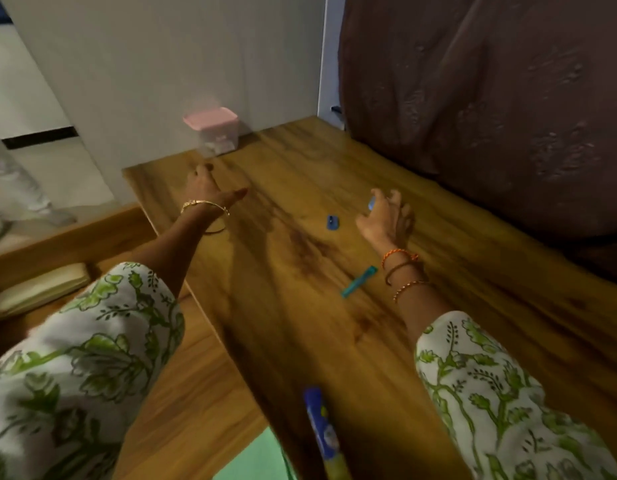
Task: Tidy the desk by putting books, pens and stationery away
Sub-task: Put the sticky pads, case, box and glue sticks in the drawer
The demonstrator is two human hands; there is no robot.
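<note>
My left hand (210, 187) reaches forward over the far left of the wooden desk (456, 299), fingers apart and holding nothing; it stays short of the clear box with a pink lid (214, 131) by the wall. My right hand (386, 220) hovers above the desk's middle with a small light-blue item (371, 203) pinched at its fingertips. Just to its left a small dark-blue sharpener (332, 222) lies on the wood. A teal pen-like stick (359, 281) lies near my right wrist. A blue and yellow tube (324, 431) rests at the near edge.
A brown patterned cloth (490, 109) covers the right side behind the desk. A closed book (36, 289) lies on a lower wooden surface to the left. Something green (255, 459) shows below the desk's near edge. A white panel (161, 64) stands behind the box.
</note>
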